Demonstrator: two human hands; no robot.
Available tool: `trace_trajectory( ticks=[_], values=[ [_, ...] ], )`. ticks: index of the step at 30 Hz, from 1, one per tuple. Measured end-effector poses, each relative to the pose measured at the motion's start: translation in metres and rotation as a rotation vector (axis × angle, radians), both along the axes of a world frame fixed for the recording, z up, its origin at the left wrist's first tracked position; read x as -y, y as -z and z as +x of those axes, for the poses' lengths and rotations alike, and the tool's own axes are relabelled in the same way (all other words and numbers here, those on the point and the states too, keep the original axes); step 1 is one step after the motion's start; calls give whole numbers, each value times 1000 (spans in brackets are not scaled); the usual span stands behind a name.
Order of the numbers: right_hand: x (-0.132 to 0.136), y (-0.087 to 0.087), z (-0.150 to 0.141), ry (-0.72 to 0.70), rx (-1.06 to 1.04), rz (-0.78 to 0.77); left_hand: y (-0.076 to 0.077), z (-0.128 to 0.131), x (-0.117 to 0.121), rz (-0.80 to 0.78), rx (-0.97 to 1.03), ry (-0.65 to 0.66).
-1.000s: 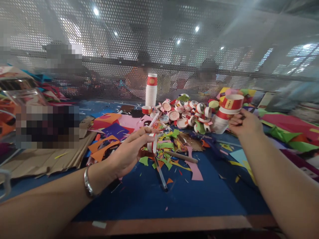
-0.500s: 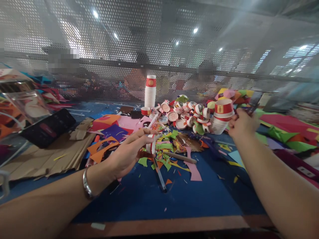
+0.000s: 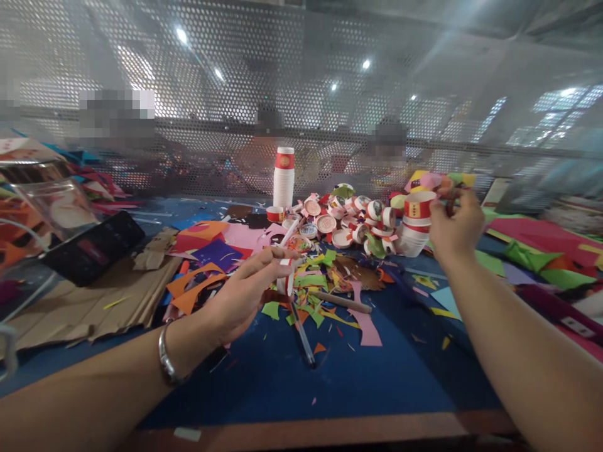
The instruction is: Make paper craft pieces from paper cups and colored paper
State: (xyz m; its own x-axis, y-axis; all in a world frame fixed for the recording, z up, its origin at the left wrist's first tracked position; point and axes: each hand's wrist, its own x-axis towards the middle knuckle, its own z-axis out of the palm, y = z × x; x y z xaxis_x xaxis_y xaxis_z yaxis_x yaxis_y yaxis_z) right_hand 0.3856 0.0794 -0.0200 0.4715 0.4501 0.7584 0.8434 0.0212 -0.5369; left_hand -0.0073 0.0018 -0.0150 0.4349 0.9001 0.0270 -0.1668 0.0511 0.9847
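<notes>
In my left hand (image 3: 242,292) a short cut-down paper cup (image 3: 285,282), white with a red band, is pinched sideways between thumb and fingers. My right hand (image 3: 456,226) is up at the right with bent fingers, its thumb beside the rim of a stack of red and white paper cups (image 3: 414,229). Whether it touches the cups, and what lies between its fingers, I cannot make out. Below my left hand lie a pen (image 3: 304,336) and a heap of coloured paper scraps (image 3: 313,282). A wooden-looking stick (image 3: 342,302) rests across the scraps.
Behind the scraps is a pile of cut cup pieces (image 3: 343,220). A tall stack of cups (image 3: 284,182) stands at the back. A phone (image 3: 94,248) leans against a clear jar (image 3: 61,201) on the left, by cardboard (image 3: 108,301). Coloured paper (image 3: 551,242) lies at right.
My right hand has risen slightly, and its fingers have come up beside the cup stack's rim. My left hand holds the cut cup in nearly the same place.
</notes>
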Motion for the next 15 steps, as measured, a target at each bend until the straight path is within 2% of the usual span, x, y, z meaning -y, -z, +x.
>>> trace_trajectory(
  ticks=[8,15],
  values=[
    [0,-4,-6,68,81,-100,0,2,2,12,11,-32],
    [4,-8,-2,114,55,-97,0,2,0,9,9,-31]
  ],
)
